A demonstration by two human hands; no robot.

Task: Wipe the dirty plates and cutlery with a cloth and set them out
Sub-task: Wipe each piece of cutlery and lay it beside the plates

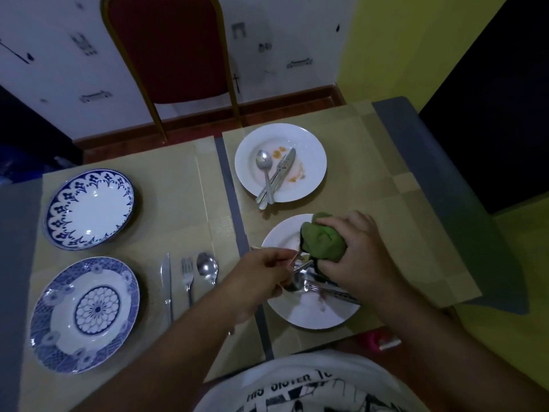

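While the cloth (322,240) works over a single piece of cutlery (303,266), the step in hand is the wiping of the near plate's (315,315) cutlery, roughly midway through the task. The right hand (359,254) grips the bunched green cloth and presses it round the far end of that piece. The left hand (264,272) pinches the near end between thumb and fingertips, just above the plate. Which piece it is I cannot tell, since the cloth hides its head. A spoon (295,284) and other pieces (332,292) lie on the same plate, under and beside the hands, with brown specks on the white.

On the left of the desk (416,257), two blue plates (89,209) look clean, and a knife (167,286), fork (187,275) and second spoon (207,267) lie side by side next to the nearer one. Further back, the far plate (312,179) carries orange smears and a crossed dirty set (274,176), not yet wiped.

Next, I judge, the wiped piece needs carrying to a clean place setting. That calls for the pinch to hold while the cloth slides off, without knocking the loose pieces beneath.
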